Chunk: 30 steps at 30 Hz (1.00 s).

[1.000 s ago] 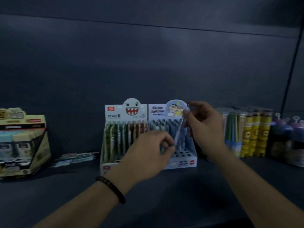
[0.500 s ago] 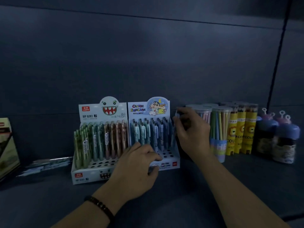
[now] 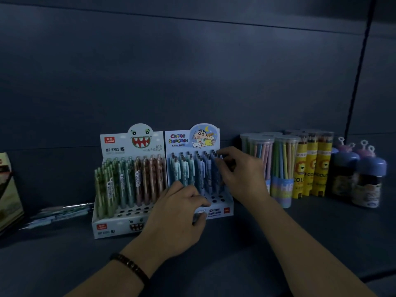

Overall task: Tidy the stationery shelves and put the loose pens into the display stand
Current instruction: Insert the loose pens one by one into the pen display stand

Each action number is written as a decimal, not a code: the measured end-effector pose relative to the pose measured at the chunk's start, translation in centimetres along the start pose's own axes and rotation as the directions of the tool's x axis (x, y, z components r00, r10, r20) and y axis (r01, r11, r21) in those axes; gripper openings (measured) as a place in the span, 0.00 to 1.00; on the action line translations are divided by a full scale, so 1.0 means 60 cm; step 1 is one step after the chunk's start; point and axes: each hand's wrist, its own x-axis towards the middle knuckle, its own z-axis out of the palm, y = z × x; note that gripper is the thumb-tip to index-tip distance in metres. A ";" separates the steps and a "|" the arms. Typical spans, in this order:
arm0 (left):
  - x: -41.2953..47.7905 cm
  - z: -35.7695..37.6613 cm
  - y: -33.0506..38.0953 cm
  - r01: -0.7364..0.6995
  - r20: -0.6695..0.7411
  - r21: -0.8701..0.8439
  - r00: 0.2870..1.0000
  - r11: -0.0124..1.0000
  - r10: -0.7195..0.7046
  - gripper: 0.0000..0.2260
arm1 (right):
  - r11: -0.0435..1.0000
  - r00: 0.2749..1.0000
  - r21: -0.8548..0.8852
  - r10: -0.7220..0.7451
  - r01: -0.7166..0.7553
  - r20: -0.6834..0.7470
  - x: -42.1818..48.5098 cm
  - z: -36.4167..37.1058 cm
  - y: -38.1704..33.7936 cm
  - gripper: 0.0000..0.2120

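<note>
Two pen display stands sit side by side on the dark shelf. The monster-face stand [image 3: 120, 224] holds green and brown pens. The blue cartoon stand [image 3: 222, 207] holds blue pens, with open holes in its front rows. My right hand [image 3: 240, 176] reaches into the stand's right side, its fingertips pinching the top of a blue pen [image 3: 216, 156] standing there. In front of that stand, my left hand [image 3: 180, 213] is curled round a pen whose grey end [image 3: 198, 218] pokes out below the fingers. Several loose pens [image 3: 60, 212] lie left of the monster stand.
Clear tubs of coloured pencils [image 3: 280, 168] and yellow lion tubes [image 3: 310, 172] stand right of my right hand. Blue-capped jars [image 3: 364, 181] sit at the far right. A green box [image 3: 8, 194] leans at the left edge.
My right hand has brought the pen down from in front of the cartoon header into the blue stand's right column. My left hand has sunk lower, in front of the stand.
</note>
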 end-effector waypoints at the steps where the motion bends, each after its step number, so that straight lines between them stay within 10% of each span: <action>1: 0.000 0.000 0.000 -0.002 0.000 0.002 1.000 1.000 0.002 0.12 | 1.000 1.000 -0.016 0.002 -0.002 0.011 -0.001 -0.001 -0.002 0.06; 15: -0.001 -0.018 -0.004 -0.023 -0.092 -0.055 0.996 0.998 0.018 0.15 | 0.992 0.991 -0.097 0.088 -0.078 0.102 -0.033 -0.013 -0.024 0.24; 23: -0.009 -0.127 -0.060 -0.061 -0.327 -0.018 0.944 0.998 0.051 0.06 | 0.992 0.994 -0.095 0.084 -0.078 0.062 -0.048 -0.014 -0.098 0.10; 30: -0.158 -0.223 -0.223 0.067 -0.246 0.140 0.969 0.988 -0.031 0.07 | 0.987 0.938 0.093 0.095 -0.133 0.332 -0.080 0.067 -0.250 0.02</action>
